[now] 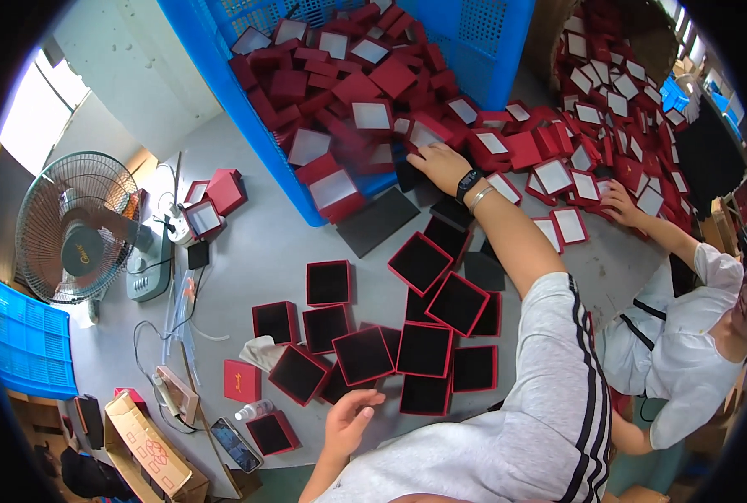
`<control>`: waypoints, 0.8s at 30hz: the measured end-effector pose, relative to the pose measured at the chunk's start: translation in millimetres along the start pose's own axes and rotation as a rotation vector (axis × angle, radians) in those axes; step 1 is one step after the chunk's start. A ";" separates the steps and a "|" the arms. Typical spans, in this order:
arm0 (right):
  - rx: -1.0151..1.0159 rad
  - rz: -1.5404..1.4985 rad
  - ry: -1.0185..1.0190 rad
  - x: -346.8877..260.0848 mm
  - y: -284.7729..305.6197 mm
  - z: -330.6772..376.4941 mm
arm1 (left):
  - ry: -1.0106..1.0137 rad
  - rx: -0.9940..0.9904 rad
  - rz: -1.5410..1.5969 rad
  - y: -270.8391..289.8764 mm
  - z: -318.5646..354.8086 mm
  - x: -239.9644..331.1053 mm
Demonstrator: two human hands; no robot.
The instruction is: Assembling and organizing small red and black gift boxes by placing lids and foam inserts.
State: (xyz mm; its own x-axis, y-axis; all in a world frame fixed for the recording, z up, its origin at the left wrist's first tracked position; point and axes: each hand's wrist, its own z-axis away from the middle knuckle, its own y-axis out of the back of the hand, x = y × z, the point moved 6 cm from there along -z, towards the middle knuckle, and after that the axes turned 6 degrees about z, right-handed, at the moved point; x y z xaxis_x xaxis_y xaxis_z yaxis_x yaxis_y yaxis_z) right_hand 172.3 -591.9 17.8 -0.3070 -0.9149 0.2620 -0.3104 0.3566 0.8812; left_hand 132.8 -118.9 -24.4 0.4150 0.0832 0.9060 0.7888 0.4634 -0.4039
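Note:
My right hand (pixel 442 166), wearing a dark wristband and a bracelet, reaches to the near edge of the box pile. Its fingers bend down beside a small black piece (pixel 405 173); whether they grip it is hidden. Just beyond lies a red box part with a white inside (pixel 428 132). My left hand (pixel 352 423) hovers at the near table edge, fingers loosely curled and apart, holding nothing. Next to it is a group of red box parts with black linings, including one (pixel 363 356) close to its fingertips. Dark flat pads (pixel 377 221) lie below the blue crate.
A blue crate (pixel 294 180) spills red boxes toward the right. There a co-worker's hand (pixel 623 204) touches the heap. At left stand a fan (pixel 78 247) and a power strip (pixel 174 222). Near the front lie a phone (pixel 236 444), a small bottle (pixel 254 409) and a closed red box (pixel 242 381).

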 end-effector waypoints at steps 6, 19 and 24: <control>0.261 -0.022 0.324 -89.4 137.5 46.8 | -0.006 0.131 0.000 1.6 16.3 -0.9; 0.358 -0.546 0.802 -265.9 266.0 171.9 | -0.274 0.157 -0.110 22.3 -1.1 53.1; 0.371 -0.606 0.856 -303.4 262.7 198.9 | -0.211 0.298 -0.178 33.9 48.2 34.1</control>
State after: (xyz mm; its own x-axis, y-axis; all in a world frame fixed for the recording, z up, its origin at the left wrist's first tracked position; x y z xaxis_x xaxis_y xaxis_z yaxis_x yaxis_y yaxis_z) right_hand 5.0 -183.0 91.5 0.6644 -0.7343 0.1394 -0.4923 -0.2896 0.8208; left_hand 151.8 -57.8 -1.0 0.1571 0.1428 0.9772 0.6611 0.7199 -0.2115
